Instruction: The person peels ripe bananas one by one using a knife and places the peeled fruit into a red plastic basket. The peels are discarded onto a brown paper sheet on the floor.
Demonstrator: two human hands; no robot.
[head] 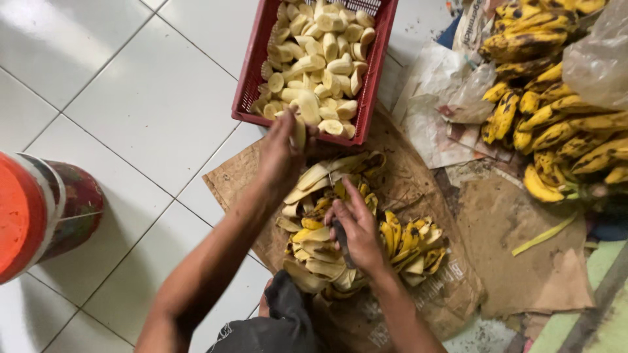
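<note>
Peeled banana (300, 127) is gripped in the left hand (281, 153), held at the near rim of the red crate (252, 78), just over the heap already inside.

Nearest: right hand (356, 229) is closed around a dark-handled knife (341, 240), the blade hidden among the peels (340, 229). Whether the edge faces the palm cannot be told.

Risks, as judged:
- The banana is carried by a fingertip grip at the crate's edge; a slip would drop it onto the brown paper (235, 180) or the tiled floor (150, 111).
- A cut could come from the knife being kept in hand above slick peels, with the left forearm crossing close by.
- Peels lie near the paper's edge; spilt onto tile, they could be trodden on.

Counts:
- Hands: two, both occupied.
- Knife: one.
- Crate: one; peeled pieces inside number several dozen, too heaped for an exact count.
- Peel pile: one.
- Orange-lidded container (39, 209): one, at left.
- Unpeeled bananas (556, 111), far right: several bunches, not separable.
</note>
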